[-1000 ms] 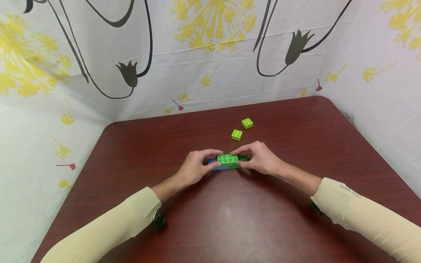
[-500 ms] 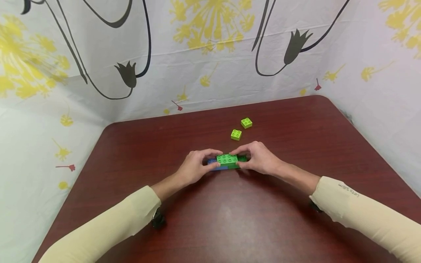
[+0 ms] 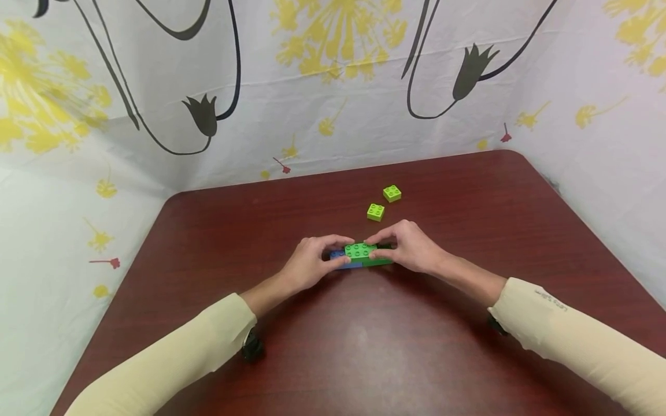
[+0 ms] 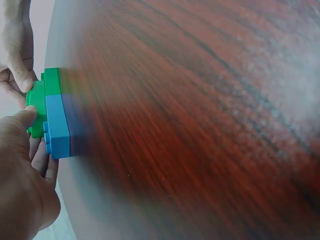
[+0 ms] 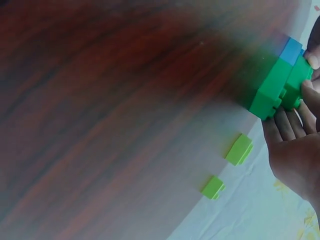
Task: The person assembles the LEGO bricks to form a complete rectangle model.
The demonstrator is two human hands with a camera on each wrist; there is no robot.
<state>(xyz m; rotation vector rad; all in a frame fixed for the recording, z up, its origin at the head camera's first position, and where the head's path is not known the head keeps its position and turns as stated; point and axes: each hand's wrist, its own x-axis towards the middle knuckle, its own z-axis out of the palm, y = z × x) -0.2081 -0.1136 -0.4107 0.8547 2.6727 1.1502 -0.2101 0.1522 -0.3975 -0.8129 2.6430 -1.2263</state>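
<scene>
A bright green toy brick (image 3: 360, 250) sits across the top of a blue brick (image 3: 352, 266) on the left and a darker green brick (image 3: 376, 263) on the right. Those two lower bricks stand end to end on the table. My left hand (image 3: 308, 264) grips the left end of the top brick between thumb and fingers. At its right end my right hand (image 3: 417, 248) pinches the same brick, thumb in front and fingers behind. In the left wrist view, both thumbs lie on the front face of the top brick (image 4: 38, 102).
Two small lime-green bricks (image 3: 376, 212) (image 3: 392, 193) lie on the dark red wooden table (image 3: 250, 219) just behind the hands. A white cloth (image 3: 333, 144) with flower prints hangs along the table's back and sides.
My right thumb has shifted slightly left along the front of the top brick. The left hand and the bricks hold their place.
</scene>
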